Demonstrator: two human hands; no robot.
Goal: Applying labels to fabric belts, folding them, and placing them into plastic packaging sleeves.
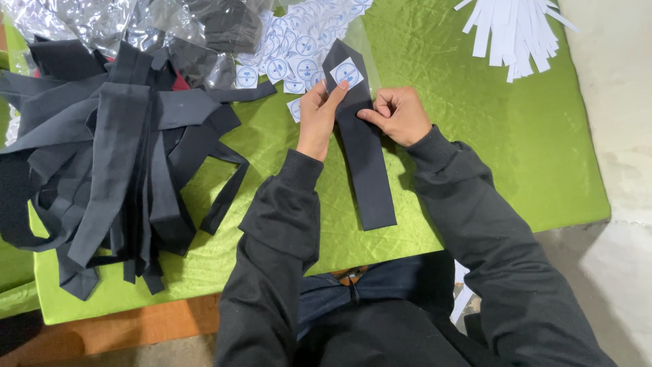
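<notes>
While dark tie (363, 156) lies flat, left hand (318, 117) fingers (337, 90) press white label (346, 73); right hand (399, 114) fingers clenched, pinning tie

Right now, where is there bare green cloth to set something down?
Free: green cloth between the right hand and white paper strips. Crowded: heaped dark fabric ties at left, round-printed white labels above the left hand.

Obstacles: heap of dark ties (115, 156) left, stickers (299, 47) ahead, paper strips (516, 30) far right. Green counter (489, 136) lay open rightward.
</notes>
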